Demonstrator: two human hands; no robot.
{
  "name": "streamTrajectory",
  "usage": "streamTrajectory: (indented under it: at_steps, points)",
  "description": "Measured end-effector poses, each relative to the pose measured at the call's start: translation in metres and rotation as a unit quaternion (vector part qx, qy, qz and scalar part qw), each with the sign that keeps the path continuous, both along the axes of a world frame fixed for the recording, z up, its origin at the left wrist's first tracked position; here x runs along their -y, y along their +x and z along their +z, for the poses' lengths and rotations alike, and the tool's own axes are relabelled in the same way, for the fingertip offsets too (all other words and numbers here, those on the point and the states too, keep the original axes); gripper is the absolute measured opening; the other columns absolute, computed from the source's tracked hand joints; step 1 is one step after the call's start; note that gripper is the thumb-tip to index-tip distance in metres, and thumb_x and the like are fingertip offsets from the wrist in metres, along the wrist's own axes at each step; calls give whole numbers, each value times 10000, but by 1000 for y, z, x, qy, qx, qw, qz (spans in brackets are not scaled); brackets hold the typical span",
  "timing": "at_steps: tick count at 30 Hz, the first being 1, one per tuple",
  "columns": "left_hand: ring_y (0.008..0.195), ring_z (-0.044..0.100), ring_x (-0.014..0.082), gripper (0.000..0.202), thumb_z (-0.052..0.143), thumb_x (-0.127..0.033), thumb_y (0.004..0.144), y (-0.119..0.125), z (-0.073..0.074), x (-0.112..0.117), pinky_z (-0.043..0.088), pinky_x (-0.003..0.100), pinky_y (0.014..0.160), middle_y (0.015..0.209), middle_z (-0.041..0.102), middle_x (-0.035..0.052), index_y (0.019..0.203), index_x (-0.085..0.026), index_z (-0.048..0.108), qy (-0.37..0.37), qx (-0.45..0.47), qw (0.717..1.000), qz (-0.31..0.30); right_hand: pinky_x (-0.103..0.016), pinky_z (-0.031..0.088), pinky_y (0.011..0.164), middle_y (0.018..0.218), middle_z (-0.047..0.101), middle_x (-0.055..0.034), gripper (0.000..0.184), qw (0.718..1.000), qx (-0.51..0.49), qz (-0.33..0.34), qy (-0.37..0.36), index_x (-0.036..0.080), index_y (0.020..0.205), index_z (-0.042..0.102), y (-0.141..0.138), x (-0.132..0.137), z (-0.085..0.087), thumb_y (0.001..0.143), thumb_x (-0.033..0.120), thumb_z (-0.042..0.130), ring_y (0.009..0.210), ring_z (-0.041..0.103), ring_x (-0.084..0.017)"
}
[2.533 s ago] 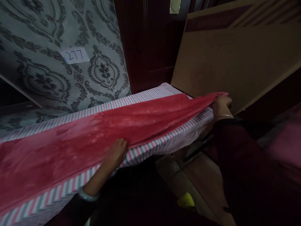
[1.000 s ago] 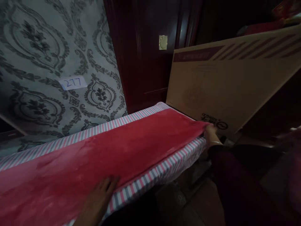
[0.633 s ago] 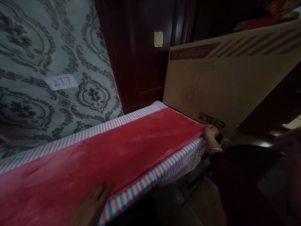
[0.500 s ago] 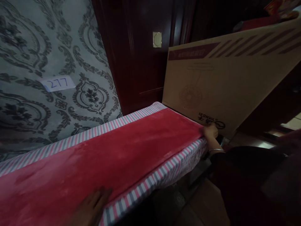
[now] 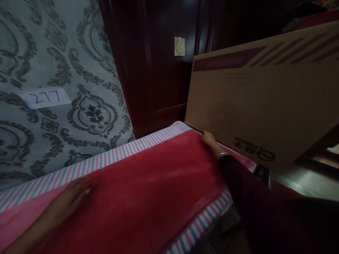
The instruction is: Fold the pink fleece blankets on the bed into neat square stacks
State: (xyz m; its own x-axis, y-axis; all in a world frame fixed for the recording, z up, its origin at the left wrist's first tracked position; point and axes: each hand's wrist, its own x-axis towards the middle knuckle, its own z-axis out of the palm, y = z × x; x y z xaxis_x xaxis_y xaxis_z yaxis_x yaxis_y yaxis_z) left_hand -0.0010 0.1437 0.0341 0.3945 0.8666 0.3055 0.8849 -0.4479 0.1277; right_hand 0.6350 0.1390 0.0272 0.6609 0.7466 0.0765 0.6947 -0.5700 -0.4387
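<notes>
A red plush cloth (image 5: 159, 176) lies lengthwise over a cloth with pink, grey and white stripes (image 5: 148, 143), which shows along both long sides. My left hand (image 5: 66, 199) rests on the red cloth at the left, fingers stretched out and slightly blurred. At the far end, close to the back corner, my right hand (image 5: 210, 140) has its fingers closed on the edge of the red cloth, the fingertips partly hidden. A bracelet circles my right wrist, and the dark sleeve crosses over the cloth's front corner.
Right behind the far end stands a large cardboard box (image 5: 233, 95) with printed stripes. A dark red wooden panel (image 5: 156, 81) with a square switch plate (image 5: 179, 46) rises behind. Patterned wallpaper (image 5: 92, 116) carries a paper label (image 5: 46, 97) reading 277. Tiled floor (image 5: 299, 180) shows at right.
My right hand has moved from the front far corner along the end edge toward the back corner. My left hand has slid from the front edge toward the wall side. The view has shifted slightly.
</notes>
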Motion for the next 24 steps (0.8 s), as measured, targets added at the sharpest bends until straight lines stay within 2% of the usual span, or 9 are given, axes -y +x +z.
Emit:
streamTrajectory:
  at_steps: [3, 7, 9, 12, 15, 17, 19, 22, 24]
  points:
    - [1208, 678, 281, 509, 389, -473, 904, 8, -1, -40, 514, 394, 1095, 1308, 723, 118, 1171, -185, 714, -57, -9, 998, 21, -286, 476, 1000, 1387, 650, -228, 446, 1000, -11, 2, -20, 71, 1413, 620, 4, -27, -7, 1014, 189, 461, 1289, 627, -276]
    - [1218, 661, 317, 534, 369, -470, 943, 18, -8, -71, 496, 434, 1073, 1302, 714, 179, 1174, -122, 702, -92, -1, 994, 60, -314, 499, 957, 1322, 679, -252, 390, 999, -21, -5, -43, 50, 1293, 698, 14, -50, -15, 1009, 205, 480, 1247, 651, -300]
    - [1145, 682, 307, 517, 372, -480, 956, 25, -6, -79, 492, 416, 1042, 1225, 744, 173, 1105, -123, 715, -119, 16, 991, 61, -312, 507, 937, 1290, 697, -242, 369, 999, -23, -6, -47, 65, 1252, 722, 19, -58, -18, 1005, 228, 503, 1221, 665, -299]
    - [1035, 700, 290, 471, 400, -497, 944, 35, 0, -87, 503, 373, 954, 1099, 776, 127, 1020, -153, 712, -177, 34, 982, 63, -316, 535, 861, 1104, 761, -202, 283, 998, -34, -10, -55, 100, 1126, 770, 25, -65, -24, 945, 229, 594, 1063, 725, -296]
    - [938, 698, 261, 398, 435, -500, 909, 42, 3, -91, 507, 305, 829, 972, 775, 76, 937, -186, 678, -233, 42, 971, 35, -326, 549, 812, 1007, 765, -168, 231, 998, -36, -20, -42, 116, 1072, 763, 31, -66, -27, 897, 213, 648, 971, 733, -290]
    - [865, 676, 235, 348, 423, -486, 900, 45, 7, -92, 488, 277, 783, 868, 746, 50, 851, -208, 628, -219, 34, 975, 26, -327, 543, 836, 1083, 746, -175, 252, 999, -20, -32, -8, 118, 1127, 727, 36, -66, -24, 917, 217, 629, 1034, 709, -286]
    - [836, 651, 221, 314, 403, -470, 900, 49, 14, -92, 469, 269, 782, 819, 719, 36, 825, -223, 583, -168, 20, 985, 40, -333, 531, 875, 1179, 713, -184, 276, 999, 3, -41, 33, 126, 1196, 677, 45, -67, -15, 957, 230, 586, 1105, 675, -279]
    - [850, 640, 228, 298, 383, -457, 900, 57, 28, -95, 455, 278, 797, 849, 715, 58, 870, -220, 562, -97, 1, 993, 72, -353, 522, 905, 1213, 691, -166, 290, 994, 21, -48, 97, 160, 1250, 625, 58, -76, -1, 986, 256, 553, 1115, 652, -266]
    - [861, 646, 239, 293, 367, -441, 909, 64, 28, -99, 449, 289, 803, 874, 715, 86, 884, -214, 551, -77, -21, 993, 90, -368, 520, 912, 1215, 689, -156, 300, 990, 14, -48, 129, 180, 1261, 614, 61, -85, -1, 981, 273, 558, 1104, 650, -271]
